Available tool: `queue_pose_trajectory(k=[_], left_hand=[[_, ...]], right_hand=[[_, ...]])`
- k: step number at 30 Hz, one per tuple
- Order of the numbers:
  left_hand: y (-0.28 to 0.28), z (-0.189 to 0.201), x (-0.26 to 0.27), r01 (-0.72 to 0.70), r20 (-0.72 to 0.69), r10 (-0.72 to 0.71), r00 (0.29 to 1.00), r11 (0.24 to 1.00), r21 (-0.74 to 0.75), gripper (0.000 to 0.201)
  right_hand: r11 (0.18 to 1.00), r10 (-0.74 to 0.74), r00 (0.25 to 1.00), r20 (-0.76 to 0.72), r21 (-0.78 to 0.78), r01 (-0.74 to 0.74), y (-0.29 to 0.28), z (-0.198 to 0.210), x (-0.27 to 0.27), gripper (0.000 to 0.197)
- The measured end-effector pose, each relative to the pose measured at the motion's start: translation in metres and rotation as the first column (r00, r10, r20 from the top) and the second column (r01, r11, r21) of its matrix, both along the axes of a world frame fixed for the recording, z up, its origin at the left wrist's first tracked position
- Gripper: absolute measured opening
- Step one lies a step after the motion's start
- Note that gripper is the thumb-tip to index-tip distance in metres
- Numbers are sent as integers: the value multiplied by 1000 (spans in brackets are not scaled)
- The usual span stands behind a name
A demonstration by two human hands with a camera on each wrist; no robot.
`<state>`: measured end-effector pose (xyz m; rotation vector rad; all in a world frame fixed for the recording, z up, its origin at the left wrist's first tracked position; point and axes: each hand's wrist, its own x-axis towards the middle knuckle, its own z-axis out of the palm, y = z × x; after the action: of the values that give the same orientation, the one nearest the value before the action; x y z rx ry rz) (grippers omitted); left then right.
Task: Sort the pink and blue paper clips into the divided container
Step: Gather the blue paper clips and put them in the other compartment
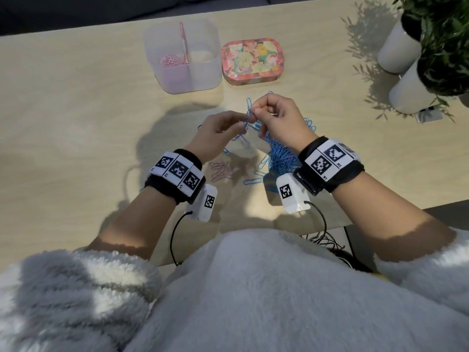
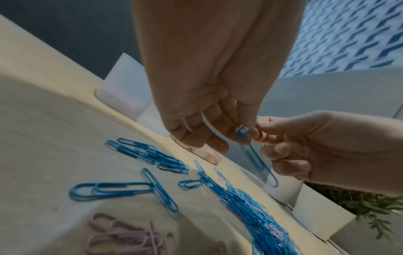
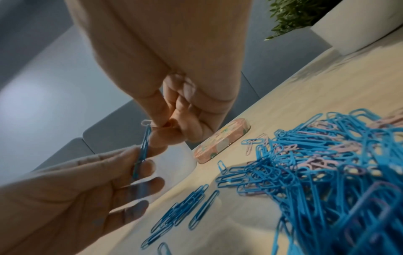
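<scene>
Over the table my left hand (image 1: 242, 124) pinches a long blue paper clip (image 3: 141, 150) between thumb and fingers. My right hand (image 1: 255, 111) pinches its top end, where the loop of a small pale pink clip (image 3: 145, 122) sticks out from my fingertips, hooked onto the blue one. Below them lies the tangled pile of blue and pink clips (image 1: 281, 156). A few pink clips (image 1: 220, 171) lie apart near my left wrist. The translucent divided container (image 1: 203, 72) stands at the back, with pink clips (image 1: 171, 61) in its left compartment. The right compartment looks bare.
A floral tin (image 1: 252, 62) stands right of the container. Two white plant pots (image 1: 406, 69) are at the far right. Loose blue clips (image 2: 150, 155) lie scattered left of the pile. Cables hang off the table's near edge.
</scene>
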<state>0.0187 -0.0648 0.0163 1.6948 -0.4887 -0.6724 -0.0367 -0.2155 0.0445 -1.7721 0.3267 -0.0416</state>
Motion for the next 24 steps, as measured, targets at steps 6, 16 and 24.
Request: queue_pose_trajectory(k=[6,16,24], left_hand=[[8,2,4,-115,66,112,992,992,53,16],[4,17,0,-23,427,-82,900,972,236,15],[-1,22,-10,36,573,-160,804,974,223,14]], right_hand=[[997,-60,997,-44,-50,57,-2,-1,-3,20],[996,28,967,-252,89,-6,-8,-3,-7,31],[945,92,958,-273,328,2,-11,-4,-7,26]])
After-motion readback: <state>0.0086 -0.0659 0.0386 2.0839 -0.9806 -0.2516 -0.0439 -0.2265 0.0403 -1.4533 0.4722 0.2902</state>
